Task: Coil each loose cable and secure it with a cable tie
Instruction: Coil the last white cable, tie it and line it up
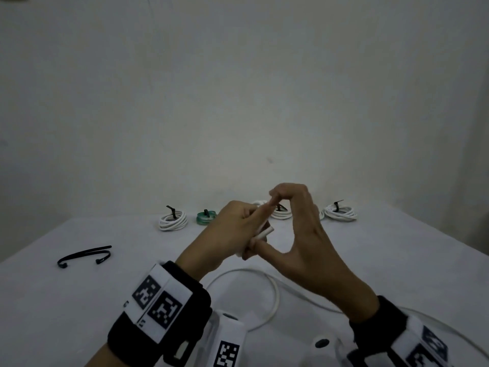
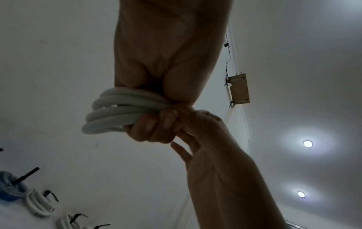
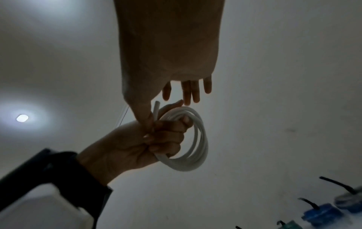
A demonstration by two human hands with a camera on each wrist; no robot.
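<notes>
1. We held the white cable (image 1: pixel 263 232) above the desk (image 1: pixel 79 300) mid-coil: left hand (image 1: pixel 227 234) gripped the loops, right hand (image 1: pixel 299 234) fingers spread, thumb on the bundle.
2. Four tied coils (image 1: pixel 173 220) sat along the far edge.
3. Left: cable's slack, w/ spare cable ties (image 1: pixel 84 256) near the left edge.

No words, brands or numbers can be read anywhere. The only signs are black-and-white square code markers: two on the left wristband (image 1: pixel 158 300) at the lower left of the head view, one on the white block (image 1: pixel 229 343) at bottom centre, more on the right wristband (image 1: pixel 423 348) at lower right.
</notes>
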